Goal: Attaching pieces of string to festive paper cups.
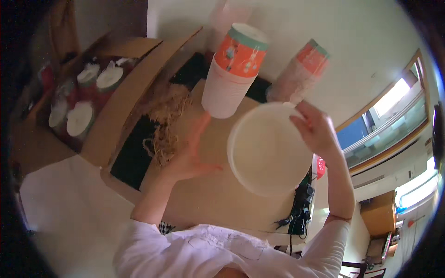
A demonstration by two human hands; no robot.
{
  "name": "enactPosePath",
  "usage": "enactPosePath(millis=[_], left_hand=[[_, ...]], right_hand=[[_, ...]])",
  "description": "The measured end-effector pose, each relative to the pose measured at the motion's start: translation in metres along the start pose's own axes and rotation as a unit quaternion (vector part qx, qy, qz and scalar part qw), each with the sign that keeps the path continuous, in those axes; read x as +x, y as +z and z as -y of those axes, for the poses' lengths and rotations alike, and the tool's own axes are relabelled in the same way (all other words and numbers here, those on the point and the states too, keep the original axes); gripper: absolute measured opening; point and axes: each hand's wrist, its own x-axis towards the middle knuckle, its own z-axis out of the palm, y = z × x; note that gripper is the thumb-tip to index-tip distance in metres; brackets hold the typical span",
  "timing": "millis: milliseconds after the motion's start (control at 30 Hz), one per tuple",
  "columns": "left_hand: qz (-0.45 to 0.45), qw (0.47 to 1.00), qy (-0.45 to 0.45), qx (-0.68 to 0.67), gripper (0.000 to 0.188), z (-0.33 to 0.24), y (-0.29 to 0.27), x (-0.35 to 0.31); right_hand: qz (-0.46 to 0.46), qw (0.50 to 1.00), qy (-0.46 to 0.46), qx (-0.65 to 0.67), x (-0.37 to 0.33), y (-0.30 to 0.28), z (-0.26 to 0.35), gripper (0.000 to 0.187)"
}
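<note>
Head view, looking down on both forearms over a brown cardboard-covered tabletop (218, 194)

- Right hand (317, 129): fingers closed on the upper rim of a round white tub (269, 150), pinched at one edge only, tub held up off the tabletop with its pale open face toward the camera
- Left hand (190, 153): fingers spread and empty, fingertips just below the foot of a tall stack of paper cups (234, 69); touching or not, cannot tell

Risks, as I judge them
- one-edge pinch could let the tub swing or slip down onto the tabletop
- left fingers may nudge the stack; it leans and could topple toward the straw-like packing fibre (164, 125) lying beside the left fingers

Packages
- near stack: white ribbed sides, orange band with small figures, green rim
- second, blurred stack of cups (301, 69) just above the right fingers, same colours
- open cardboard box (116, 83) well left of the left fingers, holding white-lidded jars (81, 118) with reddish bodies; labels unreadable
</note>
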Motion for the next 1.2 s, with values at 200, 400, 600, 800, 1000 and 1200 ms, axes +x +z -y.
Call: enactPosePath(millis=[200,400,600,800,1000,1200], left_hand=[[0.083,0.971,-0.131,-0.182,0.127,0.021,0.042,-0.084],[0.041,0.989,-0.124,-0.068,0.127,0.007,0.057,-0.091],[-0.018,0.996,-0.045,0.072,0.109,-0.006,0.064,-0.078],[-0.032,0.972,0.044,0.228,0.072,0.028,0.075,-0.061],[-0.065,0.985,0.025,0.155,0.058,0.028,0.061,-0.023],[-0.068,0.985,-0.042,0.152,0.054,0.037,0.052,-0.07]], right_hand=[[0.101,0.989,0.098,0.031,-0.023,0.055,-0.024,0.028],[0.042,0.963,0.108,0.243,-0.028,0.08,-0.078,0.015],[-0.073,0.954,0.15,0.249,-0.03,0.032,-0.099,0.026],[-0.087,0.989,0.114,-0.03,-0.035,-0.052,-0.102,0.019],[-0.009,0.988,0.151,-0.021,-0.063,0.012,-0.14,0.014],[0.021,0.979,0.19,-0.064,-0.063,0.044,-0.162,0.026]])
